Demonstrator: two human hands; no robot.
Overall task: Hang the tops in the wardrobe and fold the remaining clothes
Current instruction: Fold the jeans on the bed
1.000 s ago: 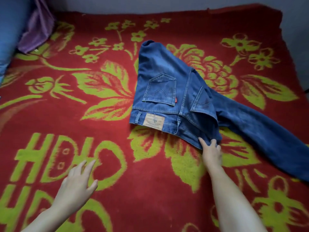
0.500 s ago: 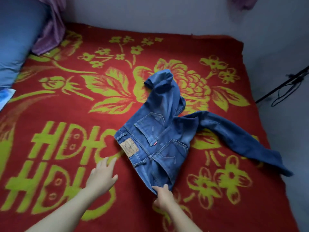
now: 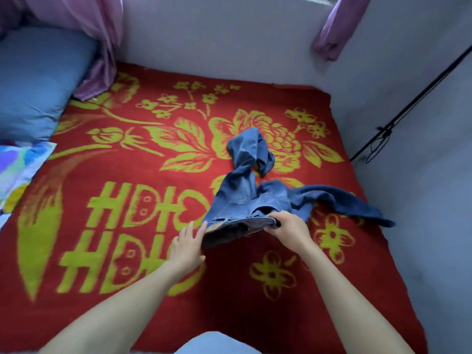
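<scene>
Jeans (image 3: 245,200) now pulled nearer, waistband lifted. Right hand (image 3: 288,228) grips it; left hand (image 3: 187,245) touches, fingers straight. Folding just starting.

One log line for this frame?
jeans: unfolded, on blanket | right hand: grips jeans | left hand: touches jeans

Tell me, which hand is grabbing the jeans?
The right hand: its fingers curl round the waistband of the jeans. The left hand is flat, its straight fingers only reaching the edge.
</scene>
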